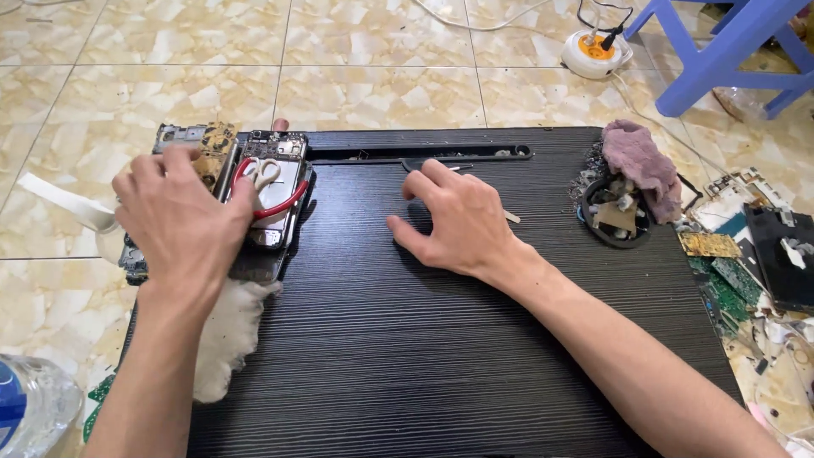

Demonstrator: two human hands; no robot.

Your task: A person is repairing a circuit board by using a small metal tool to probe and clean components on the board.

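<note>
My left hand (178, 222) rests palm-down over a stack of opened phone bodies (275, 208) at the left edge of a black ribbed board (407, 356). Red-handled scissors (270, 182) lie on top of the phones, right beside my fingers. My right hand (454, 220) is near the middle of the board, fingers curled down onto its surface; a small pale tool tip (511, 217) pokes out past it. What lies under the palm is hidden.
White cotton wad (225, 335) sits below the phones. A pink cloth (640, 161) and round black dish of scraps (615, 212) stand at right, with circuit boards (721, 271) beyond. Blue stool (729, 51), power reel (596, 47), water bottle (30, 407) on the tiled floor.
</note>
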